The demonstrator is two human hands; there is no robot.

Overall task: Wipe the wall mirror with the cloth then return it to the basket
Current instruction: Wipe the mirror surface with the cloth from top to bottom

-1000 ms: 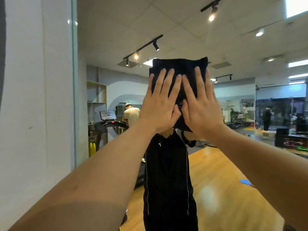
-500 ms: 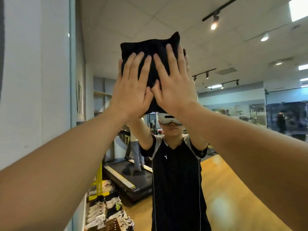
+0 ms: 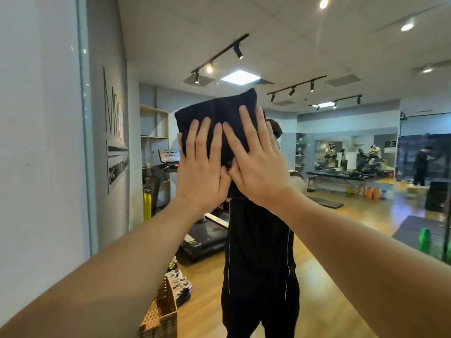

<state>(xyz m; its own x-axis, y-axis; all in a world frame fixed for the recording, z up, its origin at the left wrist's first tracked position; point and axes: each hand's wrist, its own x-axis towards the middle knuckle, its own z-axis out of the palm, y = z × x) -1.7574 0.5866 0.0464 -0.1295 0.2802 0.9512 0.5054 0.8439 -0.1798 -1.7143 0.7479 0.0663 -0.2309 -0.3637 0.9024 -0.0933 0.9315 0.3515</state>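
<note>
Cloth [image 3: 217, 111] under both flat palms

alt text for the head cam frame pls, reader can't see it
Both hands, left hand and right hand, press a dark cloth flat against the wall mirror, which reflects a gym. A wicker basket sits low at the mirror's left edge.

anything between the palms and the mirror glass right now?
Head view: only the dark folded cloth lies there. The left hand and right hand are spread flat on it, pressing it against the wall mirror.
</note>
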